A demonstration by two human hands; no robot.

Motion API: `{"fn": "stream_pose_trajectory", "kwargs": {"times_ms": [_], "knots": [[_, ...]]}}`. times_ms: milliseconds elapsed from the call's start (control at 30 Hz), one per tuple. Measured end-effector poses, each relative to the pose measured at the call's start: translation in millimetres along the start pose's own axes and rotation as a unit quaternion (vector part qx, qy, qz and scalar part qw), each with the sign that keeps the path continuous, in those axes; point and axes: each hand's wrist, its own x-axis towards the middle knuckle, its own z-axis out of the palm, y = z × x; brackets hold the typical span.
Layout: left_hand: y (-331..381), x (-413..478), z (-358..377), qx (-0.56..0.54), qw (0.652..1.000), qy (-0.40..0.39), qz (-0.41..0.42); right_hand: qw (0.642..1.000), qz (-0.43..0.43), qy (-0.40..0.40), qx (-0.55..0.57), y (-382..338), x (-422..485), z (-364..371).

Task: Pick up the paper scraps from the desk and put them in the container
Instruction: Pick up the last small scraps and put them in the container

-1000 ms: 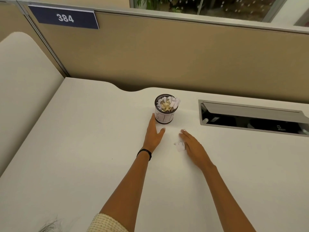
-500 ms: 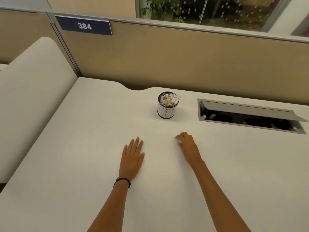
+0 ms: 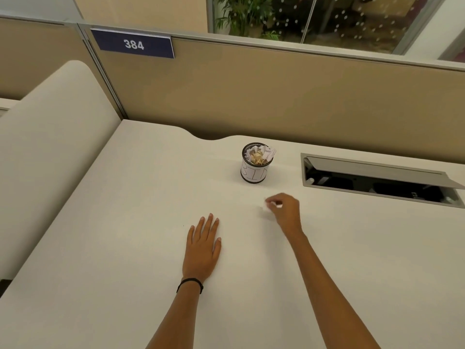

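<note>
Nearest the viewer, both bare forearms reach out over the pale surface. The left hand lies palm down on it, released, fingers straight and close together, holding nothing. A black wristband circles that wrist.

Further out and to the right, the right hand is raised at the wrist, fingers curled inward. It is grasping a small white paper scrap between thumb and fingertips. The scrap is blurred; whether it touches the surface cannot be told. It is on the near side of the container, apart from it.

Beyond the right hand stands the container, a small round cup, upright, with a dark rim and a white label hand-lettered "BIN". It is filled to the top with crumpled paper, white and tan, one white piece overhanging the rim on the right.

To the right of the container, a grey hatch is recessed into the surface, its lid tilted open over a dark cavity.

A rounded cream panel borders the surface on the left. At the far edge runs a tan partition, carrying a dark blue plate marked "384". Above the partition, a window shows green plants.
</note>
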Motion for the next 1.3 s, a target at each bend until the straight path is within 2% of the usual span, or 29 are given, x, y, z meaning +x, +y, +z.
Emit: {"fn": "stream_pose_trajectory", "kwargs": {"times_ms": [100,233,333,533,733,900,1067,1300], "knots": [[1.5,0.2,-1.3,-0.012,1.0,0.005,-0.003,0.996,-0.026,0.053,0.066,-37.4,32.1,-5.2],[1.6,0.5,-0.6,-0.016,1.0,0.009,-0.004,0.989,-0.076,0.094,0.082,-79.8,77.1,-2.2],[1.1,0.4,-0.6,-0.019,1.0,0.01,-0.005,0.993,-0.095,0.067,0.018,-93.3,102.2,6.1],[0.6,0.1,0.5,-0.015,1.0,0.007,-0.005,0.985,-0.101,-0.044,-0.134,-92.4,122.6,11.1],[2.1,0.3,-1.6,-0.026,1.0,0.013,-0.003,0.972,-0.105,-0.073,-0.196,-95.3,125.7,2.3],[1.4,-0.7,-1.2,-0.021,1.0,0.012,-0.005,0.979,-0.114,-0.05,-0.163,-89.0,127.4,-9.3],[2.0,0.3,0.2,-0.017,1.0,0.015,-0.006,0.988,-0.119,0.049,-0.081,-70.0,116.6,-16.8],[2.8,0.3,-1.0,-0.018,1.0,0.011,-0.004,0.989,-0.13,0.073,-0.02,-44.7,88.1,-14.1]]}}
